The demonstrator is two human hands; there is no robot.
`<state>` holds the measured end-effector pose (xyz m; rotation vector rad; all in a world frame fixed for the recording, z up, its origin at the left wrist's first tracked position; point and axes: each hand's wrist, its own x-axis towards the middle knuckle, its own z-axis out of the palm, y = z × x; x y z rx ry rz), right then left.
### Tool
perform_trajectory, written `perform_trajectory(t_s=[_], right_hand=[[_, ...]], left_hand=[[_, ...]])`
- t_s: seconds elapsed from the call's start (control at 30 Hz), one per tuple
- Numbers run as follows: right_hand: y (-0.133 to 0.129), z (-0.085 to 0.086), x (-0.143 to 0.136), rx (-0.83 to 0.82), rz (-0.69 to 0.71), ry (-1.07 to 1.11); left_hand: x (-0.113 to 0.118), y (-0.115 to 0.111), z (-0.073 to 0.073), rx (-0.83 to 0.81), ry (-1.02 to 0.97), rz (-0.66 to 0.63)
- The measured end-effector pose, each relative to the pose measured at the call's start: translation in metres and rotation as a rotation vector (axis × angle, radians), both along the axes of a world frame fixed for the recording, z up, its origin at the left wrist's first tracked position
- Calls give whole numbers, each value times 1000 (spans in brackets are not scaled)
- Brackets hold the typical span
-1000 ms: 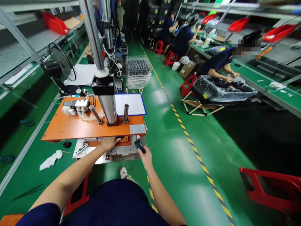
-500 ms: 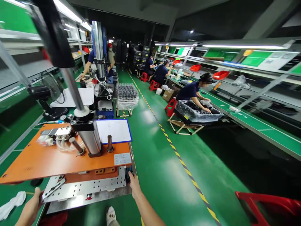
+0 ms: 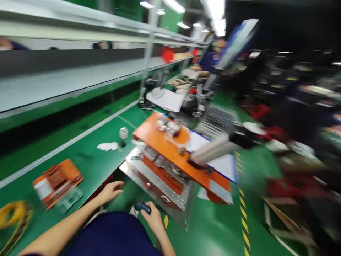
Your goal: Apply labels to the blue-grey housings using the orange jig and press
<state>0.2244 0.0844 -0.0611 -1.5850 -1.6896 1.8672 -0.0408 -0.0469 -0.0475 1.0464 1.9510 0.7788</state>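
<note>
My right hand (image 3: pixel 155 217) is closed around a short, dark blue handheld tool (image 3: pixel 142 206), held low in front of my body. Blur hides the tool's details. My left hand (image 3: pixel 110 193) holds nothing, its fingers apart, over the gap by the bench edge. Ahead of both hands is a press fixture with an orange top plate (image 3: pixel 170 147), a silver cylinder (image 3: pixel 213 151) and a perforated metal base plate (image 3: pixel 160 186). Neither hand touches the fixture.
An orange block fixture (image 3: pixel 57 179) lies on the green bench at left, with a yellow coil (image 3: pixel 12 215) nearer. A white cloth (image 3: pixel 107 146) and a small white container (image 3: pixel 123 133) lie behind. Shelving (image 3: pixel 80 76) runs above the bench. A yellow-black floor line (image 3: pixel 243 213) passes at right.
My view has swung left and down, so the press fixture appears farther right and tilted. Both hands have come away from the fixture's sides; the blue tool now shows clearly in my right hand.
</note>
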Motion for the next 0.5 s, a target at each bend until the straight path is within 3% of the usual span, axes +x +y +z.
perform_trajectory(t_s=[0.07, 0.13, 0.23, 0.3, 0.37, 0.5], right_hand=[[-18, 14, -59, 124, 356, 87], [-34, 27, -116, 365, 734, 194], [-58, 42, -186, 626, 1104, 288], [-78, 46, -221, 650, 1234, 323], [-100, 46, -250, 638, 1277, 361], [-142, 40, -297, 649, 1252, 371]], left_hand=[[-1, -22, 5, 38, -93, -23], [-15, -48, 8, 61, -159, -18], [-39, -94, 14, 111, -180, 72], [-55, -125, 17, 164, -174, 183], [-77, -159, 17, 214, -157, 344], [-153, -253, 7, 232, -37, 875]])
